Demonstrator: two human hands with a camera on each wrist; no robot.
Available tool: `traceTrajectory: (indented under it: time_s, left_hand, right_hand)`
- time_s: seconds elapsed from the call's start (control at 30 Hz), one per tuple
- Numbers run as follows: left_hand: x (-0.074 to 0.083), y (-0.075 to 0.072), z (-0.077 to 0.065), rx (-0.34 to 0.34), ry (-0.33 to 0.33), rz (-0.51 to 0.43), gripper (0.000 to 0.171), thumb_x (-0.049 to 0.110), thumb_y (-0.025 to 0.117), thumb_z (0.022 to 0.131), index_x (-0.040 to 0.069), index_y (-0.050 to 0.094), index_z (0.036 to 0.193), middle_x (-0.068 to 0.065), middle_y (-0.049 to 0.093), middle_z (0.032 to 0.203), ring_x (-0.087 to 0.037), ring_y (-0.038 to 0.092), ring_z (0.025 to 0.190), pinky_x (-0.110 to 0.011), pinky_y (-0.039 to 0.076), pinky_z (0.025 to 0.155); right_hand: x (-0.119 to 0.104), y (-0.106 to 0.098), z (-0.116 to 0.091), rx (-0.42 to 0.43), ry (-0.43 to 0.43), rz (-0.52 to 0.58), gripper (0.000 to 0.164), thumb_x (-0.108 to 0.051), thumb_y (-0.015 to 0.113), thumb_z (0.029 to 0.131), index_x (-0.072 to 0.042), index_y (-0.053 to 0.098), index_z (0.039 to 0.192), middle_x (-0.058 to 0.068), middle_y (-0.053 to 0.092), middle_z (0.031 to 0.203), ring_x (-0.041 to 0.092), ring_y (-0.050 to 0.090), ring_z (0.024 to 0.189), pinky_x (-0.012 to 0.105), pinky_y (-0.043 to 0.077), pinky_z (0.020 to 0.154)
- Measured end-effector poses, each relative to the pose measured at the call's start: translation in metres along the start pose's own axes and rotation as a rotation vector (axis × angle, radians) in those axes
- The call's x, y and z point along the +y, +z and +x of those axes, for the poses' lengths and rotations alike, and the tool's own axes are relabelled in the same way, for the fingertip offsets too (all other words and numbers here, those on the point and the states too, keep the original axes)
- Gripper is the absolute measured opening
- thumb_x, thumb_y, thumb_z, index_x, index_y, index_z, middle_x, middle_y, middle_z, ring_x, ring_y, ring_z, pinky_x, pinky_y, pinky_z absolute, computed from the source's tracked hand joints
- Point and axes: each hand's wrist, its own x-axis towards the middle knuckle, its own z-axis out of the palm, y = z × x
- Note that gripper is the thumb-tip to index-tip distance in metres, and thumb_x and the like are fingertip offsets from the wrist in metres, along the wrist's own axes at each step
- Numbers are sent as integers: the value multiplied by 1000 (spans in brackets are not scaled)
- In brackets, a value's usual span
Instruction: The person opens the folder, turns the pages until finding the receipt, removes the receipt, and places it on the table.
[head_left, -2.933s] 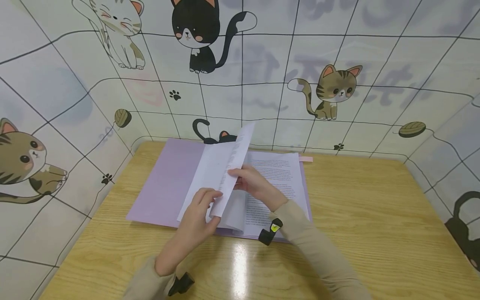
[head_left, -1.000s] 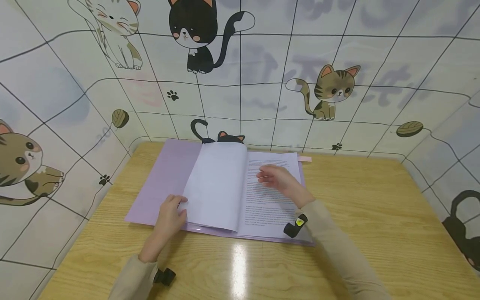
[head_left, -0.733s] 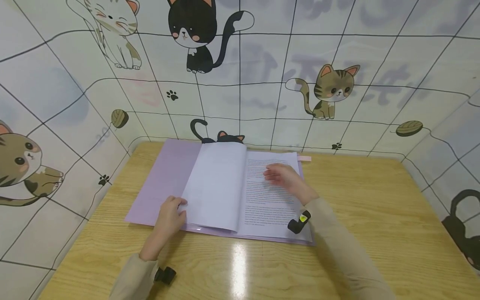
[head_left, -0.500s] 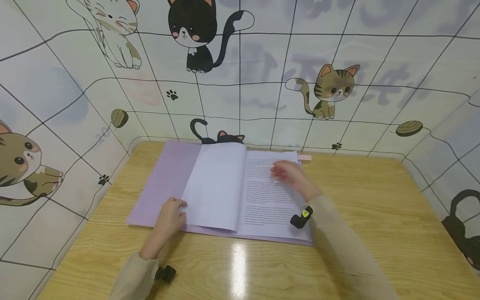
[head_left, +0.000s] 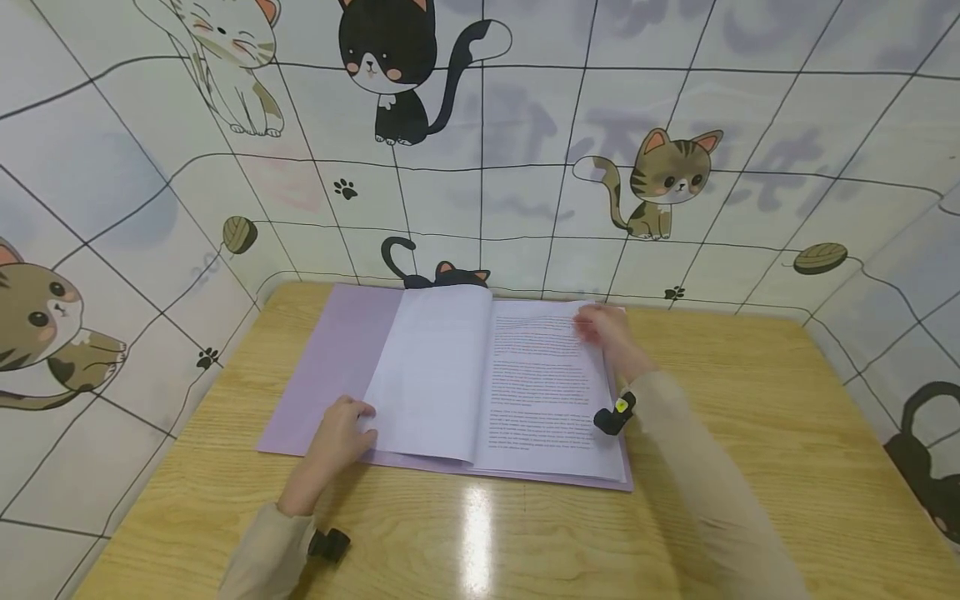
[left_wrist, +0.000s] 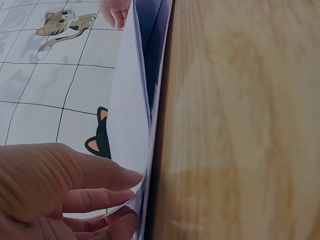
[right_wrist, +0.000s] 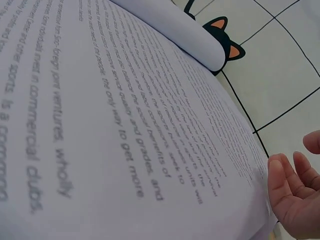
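A purple folder [head_left: 341, 333] lies spread on the table, holding bound white sheets. A turned sheet [head_left: 427, 375], blank on its upper side, curves over the left half. The printed page [head_left: 536, 392] faces up on the right. My left hand [head_left: 339, 437] is at the turned sheet's lower left edge; in the left wrist view its thumb and fingers [left_wrist: 92, 202] pinch that edge. My right hand [head_left: 603, 329] hovers at the printed page's top right corner, fingers loosely bent. In the right wrist view a gap shows between thumb and fingers [right_wrist: 285, 185], with nothing between them.
The wooden table [head_left: 735, 450] extends to both sides of the folder and in front. A white wall [head_left: 525, 200] with cat drawings rises close behind its far edge. Black wrist cameras [head_left: 615, 412] sit on both sleeves.
The sheet both hands lifted earlier now lies turned to the left. My right hand has moved right and away to the page's top right corner, covering the pink tab. My left hand barely shifts lately.
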Motion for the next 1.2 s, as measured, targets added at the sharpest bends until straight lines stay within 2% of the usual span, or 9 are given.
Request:
traceTrajectory:
  time_s: [0.2, 0.33, 0.53, 0.77, 0.97, 1.2]
  left_hand:
    - [0, -2, 0, -27, -12, -10, 24, -5, 68, 70, -12, 65, 93, -21, 55, 92, -36, 56, 86, -48, 48, 76]
    - [-1, -1, 0, -16, -11, -15, 25, -5, 70, 70, -12, 65, 93, -22, 53, 95, -36, 55, 88, -49, 48, 78]
    - [-2, 0, 0, 12, -1, 3, 24, -4, 71, 68, -11, 66, 91, -26, 52, 103, -39, 54, 90, -50, 48, 78]
    - [-5, 2, 2, 53, 56, 41, 20, -5, 72, 65, -9, 68, 84, -25, 55, 98, -43, 51, 94, -52, 45, 79]
    - [-7, 3, 2, 21, 37, 7, 21, -6, 71, 67, -10, 66, 87, -20, 57, 93, -38, 54, 90, -49, 46, 80]
    - [-12, 5, 3, -9, 35, -41, 24, -7, 69, 69, -11, 64, 92, -20, 56, 94, -34, 54, 88, -47, 46, 79]
  right_hand:
    - [-3, -6, 3, 78, 1, -111, 44, -14, 49, 94, 1, 43, 134, 10, 51, 114, 14, 51, 92, 22, 46, 78]
    - [-2, -8, 5, 124, -10, -124, 44, -15, 47, 95, 0, 42, 136, 14, 48, 124, 18, 48, 99, 26, 44, 84]
    - [0, -11, 8, 169, -7, -114, 43, -19, 46, 96, -1, 43, 134, 11, 47, 120, 20, 46, 101, 29, 43, 87]
    - [0, -12, 10, 190, -5, -113, 44, -22, 46, 96, -2, 43, 136, 13, 47, 128, 22, 46, 108, 31, 42, 91]
    - [0, -13, 12, 186, -8, -115, 43, -22, 45, 96, -3, 44, 134, 13, 47, 129, 22, 46, 108, 30, 42, 90]
    - [-3, -18, 12, 183, -3, -89, 41, -20, 48, 95, -4, 45, 133, 6, 52, 116, 16, 49, 99, 27, 42, 84]
